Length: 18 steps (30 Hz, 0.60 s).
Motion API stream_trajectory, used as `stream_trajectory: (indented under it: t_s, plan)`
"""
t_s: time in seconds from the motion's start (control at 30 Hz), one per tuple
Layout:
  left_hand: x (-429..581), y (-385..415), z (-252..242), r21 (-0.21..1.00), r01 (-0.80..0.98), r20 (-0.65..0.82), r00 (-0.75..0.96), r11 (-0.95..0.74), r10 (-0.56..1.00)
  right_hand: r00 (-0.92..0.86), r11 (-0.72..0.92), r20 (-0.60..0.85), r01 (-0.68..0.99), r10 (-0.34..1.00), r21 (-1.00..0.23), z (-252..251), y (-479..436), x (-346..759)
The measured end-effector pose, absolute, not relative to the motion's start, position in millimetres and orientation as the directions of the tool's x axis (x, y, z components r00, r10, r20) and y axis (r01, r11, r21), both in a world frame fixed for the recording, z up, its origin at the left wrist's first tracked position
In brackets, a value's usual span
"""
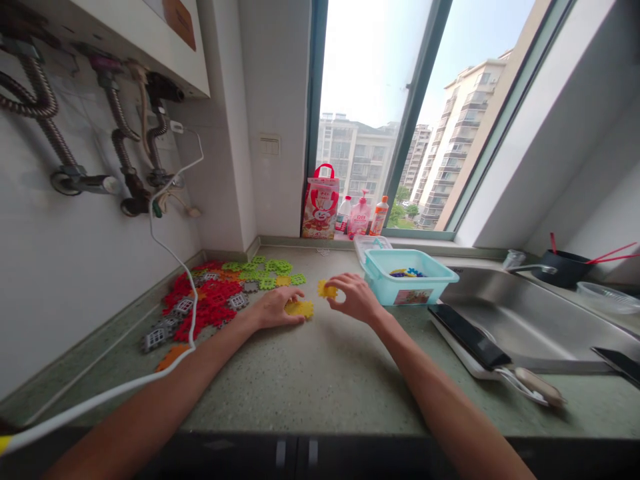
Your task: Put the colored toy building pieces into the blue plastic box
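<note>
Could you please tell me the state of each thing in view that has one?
Left hand: closed on the left yellow piece.
Right hand: pinching the right yellow piece.
Blue tub: open.
Clear lid: off the tub.
Red pieces: heaped together.
Green pieces: spread out beside the red ones.
Pump bottle: upright.
Orange bottle: upright.
White cable: hanging slack.

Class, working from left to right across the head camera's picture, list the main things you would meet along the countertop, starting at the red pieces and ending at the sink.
Red pieces → left hand → yellow piece under its fingers → second yellow piece → right hand → light-blue tub → steel sink.
</note>
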<state>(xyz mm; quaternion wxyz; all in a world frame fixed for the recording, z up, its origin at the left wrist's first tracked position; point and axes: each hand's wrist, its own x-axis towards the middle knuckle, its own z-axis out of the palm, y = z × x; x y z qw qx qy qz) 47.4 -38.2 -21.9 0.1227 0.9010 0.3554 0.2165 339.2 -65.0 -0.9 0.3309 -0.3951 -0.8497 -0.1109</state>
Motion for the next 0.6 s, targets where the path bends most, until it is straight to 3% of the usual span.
stream_trajectory:
  t_s: [0.1, 0.2, 0.27, 0.37, 0.47, 0.6]
  plan:
    - [46.6, -37.2, -22.4, 0.321, 0.575, 0.305, 0.69, -0.753, 0.657, -0.221, 0.444, 0.877, 0.896, 0.427, 0.009, 27.1, -68.8, 363.7]
    - [46.1, -36.7, -20.4, 0.287, 0.572, 0.298, 0.709, -0.768, 0.639, -0.001, 0.199, 0.958, 0.978, 0.287, -0.059, 45.7, -73.2, 397.9]
    - [46.2, -37.2, -18.9, 0.289, 0.576, 0.293, 0.707, -0.764, 0.644, 0.1, 0.079, 0.955, 0.989, 0.279, -0.126, 49.5, -75.2, 420.5]
    - [47.4, -38.8, -18.0, 0.291, 0.581, 0.293, 0.703, -0.761, 0.648, 0.174, -0.057, 0.908, 0.985, 0.381, -0.165, 47.0, -75.3, 443.3]
    - [49.1, -41.2, -18.0, 0.272, 0.581, 0.306, 0.704, -0.767, 0.641, 0.137, -0.055, 0.881, 0.991, 0.453, -0.126, 44.0, -71.8, 442.5]
    - [48.0, -40.4, -16.7, 0.225, 0.594, 0.39, 0.672, -0.772, 0.63, -0.077, 0.28, 0.843, 0.956, 0.533, -0.089, 34.5, -69.5, 396.8]
